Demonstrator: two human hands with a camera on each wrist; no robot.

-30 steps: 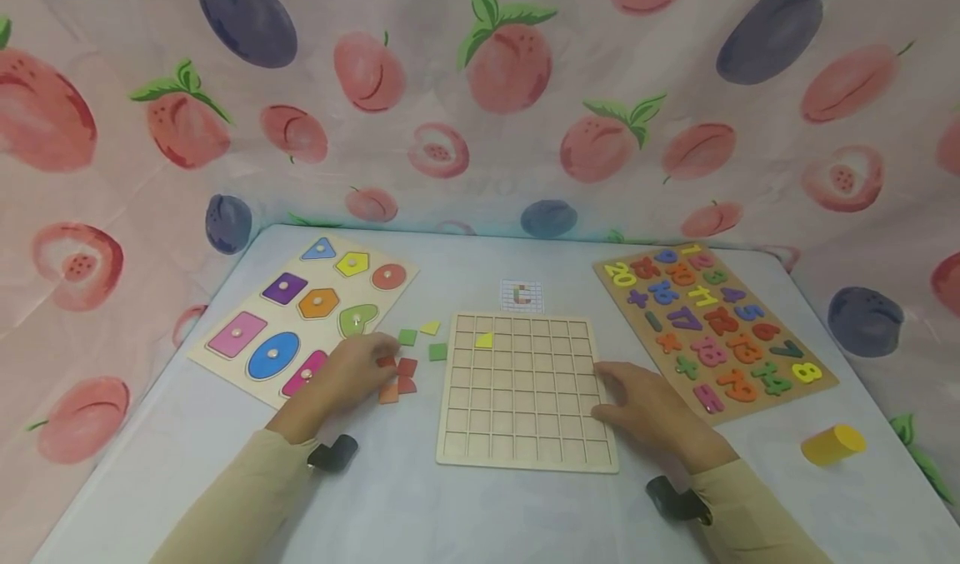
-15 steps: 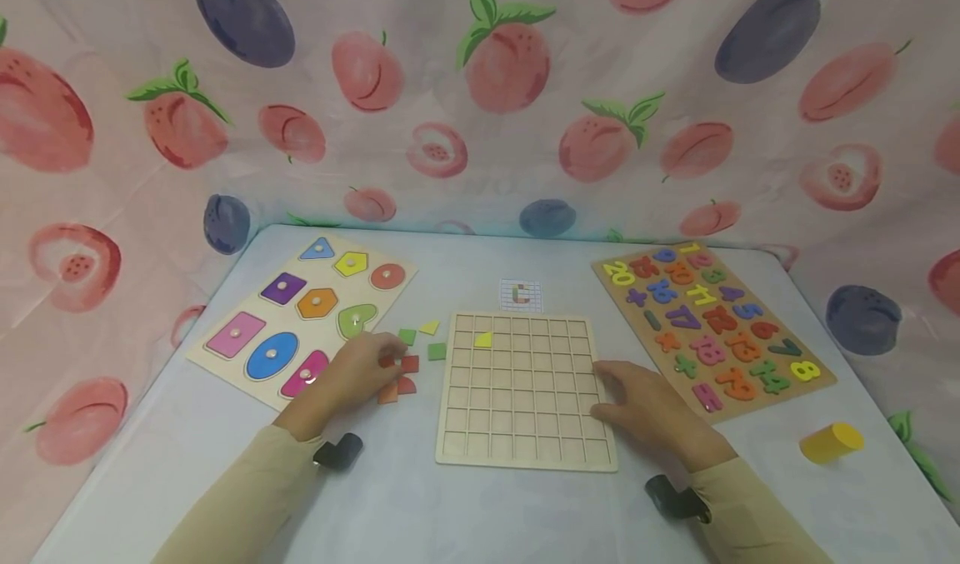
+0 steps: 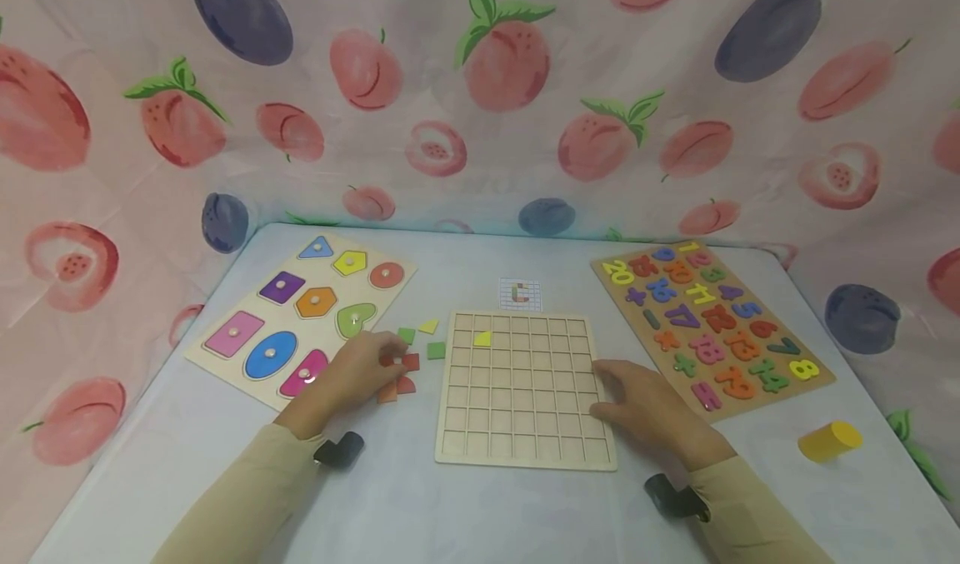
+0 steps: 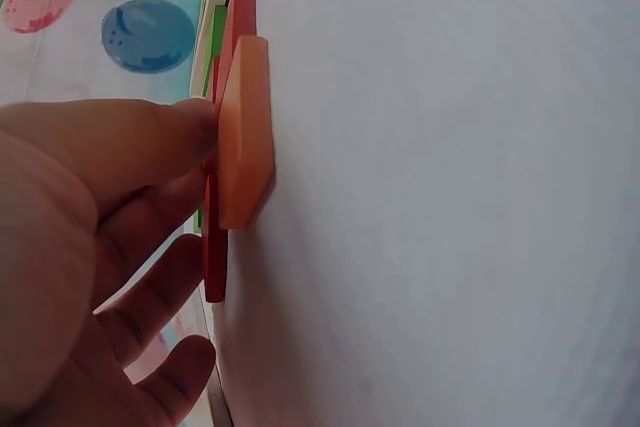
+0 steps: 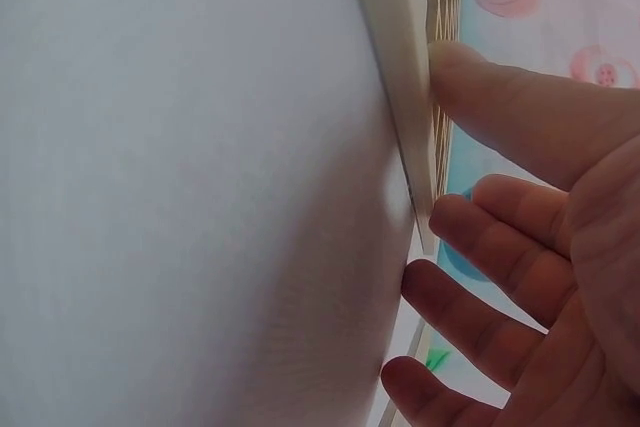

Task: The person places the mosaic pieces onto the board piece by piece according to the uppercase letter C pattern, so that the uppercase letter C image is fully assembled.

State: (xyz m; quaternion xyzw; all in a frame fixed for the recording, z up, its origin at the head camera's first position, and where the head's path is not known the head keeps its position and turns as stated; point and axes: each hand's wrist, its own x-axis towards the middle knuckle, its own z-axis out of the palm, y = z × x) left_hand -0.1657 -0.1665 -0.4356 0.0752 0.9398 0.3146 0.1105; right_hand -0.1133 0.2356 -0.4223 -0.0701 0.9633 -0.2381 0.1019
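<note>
My left hand [image 3: 355, 374] is over a small cluster of flat coloured tiles left of the wooden grid board [image 3: 527, 457]. Its thumb and index finger pinch a red tile, mostly hidden by the fingers. An orange tile [image 4: 247, 137] lies closest to the left wrist camera, and a red quarter-round tile [image 3: 406, 386] sits beside the hand. Two green tiles, one of them a green square [image 3: 436, 351], and a yellow tile [image 3: 428, 326] lie farther back. One yellow quarter-round piece [image 3: 483, 339] sits in the grid. My right hand [image 3: 647, 399] touches the board's right edge with thumb and index finger, fingers relaxed.
A small pattern card [image 3: 532, 304] lies behind the grid. On the left is a knobbed shape puzzle [image 3: 257, 296], partly under the left hand. A number puzzle board [image 3: 632, 322] is to the right, with a yellow cylinder [image 3: 825, 443] in front of it.
My left hand has shifted slightly right and its fingers have drawn in at the red tiles. A red tile beside them has been nudged a little. The right hand has stayed at the board's edge.
</note>
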